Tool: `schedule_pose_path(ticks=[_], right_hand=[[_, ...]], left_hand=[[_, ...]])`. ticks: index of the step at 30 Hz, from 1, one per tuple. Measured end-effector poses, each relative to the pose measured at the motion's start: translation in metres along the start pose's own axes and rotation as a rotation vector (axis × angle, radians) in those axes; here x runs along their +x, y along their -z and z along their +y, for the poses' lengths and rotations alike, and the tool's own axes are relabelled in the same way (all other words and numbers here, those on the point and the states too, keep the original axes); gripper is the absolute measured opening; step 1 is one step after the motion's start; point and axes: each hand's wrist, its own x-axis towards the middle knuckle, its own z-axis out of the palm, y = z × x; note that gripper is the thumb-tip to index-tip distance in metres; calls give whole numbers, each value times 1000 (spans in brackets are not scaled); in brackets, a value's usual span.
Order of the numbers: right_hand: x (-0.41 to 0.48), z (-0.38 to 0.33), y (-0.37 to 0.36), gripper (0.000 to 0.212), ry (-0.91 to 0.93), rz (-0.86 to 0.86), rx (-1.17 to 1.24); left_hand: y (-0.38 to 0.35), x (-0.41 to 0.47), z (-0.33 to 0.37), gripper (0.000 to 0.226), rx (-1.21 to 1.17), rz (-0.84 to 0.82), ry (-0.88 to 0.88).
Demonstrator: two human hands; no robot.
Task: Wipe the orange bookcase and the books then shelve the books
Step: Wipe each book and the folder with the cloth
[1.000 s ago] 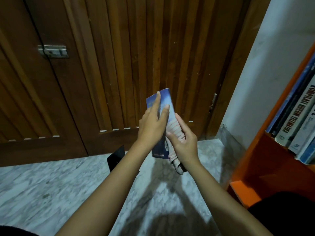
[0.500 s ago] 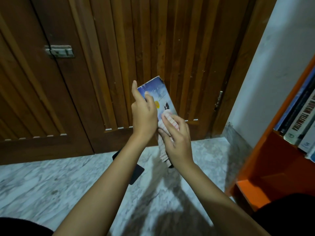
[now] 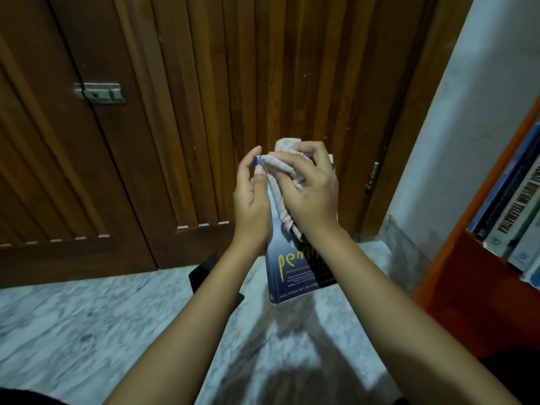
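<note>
Head view puts the work at the centre of the frame. Our left fingers (image 3: 254, 159) curl round the upper left corner of the book (image 3: 289, 276), thumb on the front and the rest behind, pinching it. Our right fingers (image 3: 314, 153) are bent round a bunched cloth (image 3: 279, 166) and press it on the top of the cover. The cloth is pale with a faint reddish pattern, and a tail of it hangs down the cover under the right hand (image 3: 309, 188). The left hand (image 3: 252, 200) sits just beside it, the two nearly touching.

The book is held upright above the floor (image 3: 73, 331), its top leaning away from us. Its cover is blue, paler in the middle, with yellow handwritten letters reading "pem" before our right wrist hides the rest. Small white print runs along the lower edge.

At the right edge of the frame stands the orange bookcase (image 3: 473, 302), with shelved books (image 3: 511, 214) leaning on it, spines towards us. A wooden door (image 3: 204, 112) with a metal latch (image 3: 99, 93) fills the upper left, and a white wall (image 3: 467, 112) the upper right. A dark flat thing (image 3: 204, 270) lies on the floor behind our left forearm.
</note>
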Motion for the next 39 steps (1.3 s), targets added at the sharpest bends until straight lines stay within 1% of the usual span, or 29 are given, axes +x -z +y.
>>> schedule_pose_path(ticks=[3, 7, 10, 14, 16, 20, 23, 25, 27, 30, 32, 33, 34, 35, 36, 39], right_hand=[[4, 1, -1, 16, 25, 15, -13], [6, -2, -3, 16, -21, 43, 2], [7, -3, -7, 17, -67, 113, -30], [7, 4, -7, 14, -186, 301, -8], [5, 16, -6, 14, -240, 360, -1], [-3, 40, 0, 21, -509, 415, 44], [-19, 37, -2, 22, -592, 406, 89], [-26, 26, -6, 22, -549, 384, 114], [-30, 14, -11, 21, -446, 316, 94], [-41, 6, -12, 20, -144, 104, -29], [-54, 15, -4, 18, 72, -30, -65], [-58, 22, 1, 18, 145, -75, -68], [-60, 31, 6, 18, 173, -96, -66], [-60, 40, 10, 20, 153, -92, -60], [-58, 47, 13, 19, 96, -62, -52], [-55, 60, 13, 20, -176, 109, -40]], left_hand=[[-2, 1, 3, 30, -44, 5, 15], [-4, -3, 3, 31, -91, -16, 10], [-4, -7, 3, 28, -98, -47, -15], [-2, -9, 0, 25, -9, -12, -93], [-1, -8, -4, 24, -12, 14, -87], [0, -10, -1, 21, -50, 23, -84], [-1, -10, -4, 20, -70, 34, -65], [-5, -10, -7, 20, -79, 34, -41], [-7, -10, -9, 19, -77, 11, -21], [-5, -6, -8, 20, -45, 36, 7], [-1, -1, -7, 19, -115, 90, 51], [1, 2, -9, 18, -145, 114, 70], [3, 3, -10, 18, -161, 134, 82], [3, 5, -12, 17, -165, 146, 91], [3, 4, -13, 17, -166, 148, 97], [-2, 0, -15, 16, -174, 149, 108]])
